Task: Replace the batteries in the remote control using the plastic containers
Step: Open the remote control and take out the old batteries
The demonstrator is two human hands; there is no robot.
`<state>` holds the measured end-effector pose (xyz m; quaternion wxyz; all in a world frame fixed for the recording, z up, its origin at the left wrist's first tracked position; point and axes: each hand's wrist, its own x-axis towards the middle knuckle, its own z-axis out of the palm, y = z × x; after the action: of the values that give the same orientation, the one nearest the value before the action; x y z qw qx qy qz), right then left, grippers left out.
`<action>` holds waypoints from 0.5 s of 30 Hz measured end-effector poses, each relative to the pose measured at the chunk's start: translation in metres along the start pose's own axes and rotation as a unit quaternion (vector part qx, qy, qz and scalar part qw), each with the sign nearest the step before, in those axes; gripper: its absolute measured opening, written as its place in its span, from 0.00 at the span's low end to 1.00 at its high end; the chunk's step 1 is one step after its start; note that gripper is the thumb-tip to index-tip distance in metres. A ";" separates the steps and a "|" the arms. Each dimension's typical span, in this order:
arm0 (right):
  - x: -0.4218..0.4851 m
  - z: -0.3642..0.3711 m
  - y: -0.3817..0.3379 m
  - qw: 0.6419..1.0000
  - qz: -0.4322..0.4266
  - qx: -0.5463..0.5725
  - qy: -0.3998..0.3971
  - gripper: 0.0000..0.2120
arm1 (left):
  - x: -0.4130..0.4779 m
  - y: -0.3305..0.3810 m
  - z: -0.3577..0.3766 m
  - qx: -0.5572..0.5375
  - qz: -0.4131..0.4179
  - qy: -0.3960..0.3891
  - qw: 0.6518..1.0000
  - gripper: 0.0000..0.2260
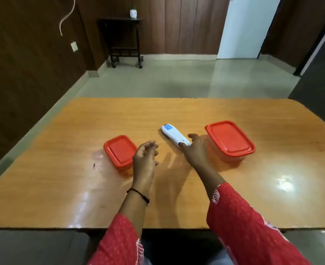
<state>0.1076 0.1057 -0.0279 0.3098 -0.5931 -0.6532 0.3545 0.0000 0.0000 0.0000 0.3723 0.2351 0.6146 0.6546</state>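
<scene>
Remote [174,135] between lidded small container [119,151], large container [229,139]; right hand [195,150] pinching end.

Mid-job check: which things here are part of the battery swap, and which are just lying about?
For the job: remote; small red-lidded container; large red-lidded container; right hand, pinching the remote's near end; left hand, empty.
Just there: side table; white pot; wall socket.
</scene>
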 end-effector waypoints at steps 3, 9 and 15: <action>0.028 0.019 0.012 0.991 0.014 -0.129 0.010 0.29 | 0.027 -0.025 0.015 -0.018 -0.042 0.009 0.999 0.08; 0.037 0.029 0.028 0.978 -0.061 -0.192 0.058 0.19 | 0.042 -0.054 0.025 -0.119 -0.079 0.006 0.990 0.12; -0.024 -0.004 0.035 0.990 -0.052 0.129 -0.006 0.20 | 0.037 -0.049 0.020 -0.219 -0.120 -0.052 0.967 0.22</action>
<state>0.1333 0.0839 -0.0542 0.3982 -0.5114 -0.6333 0.4228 0.0023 0.0400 -0.0510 0.5221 0.1062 0.4595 0.7106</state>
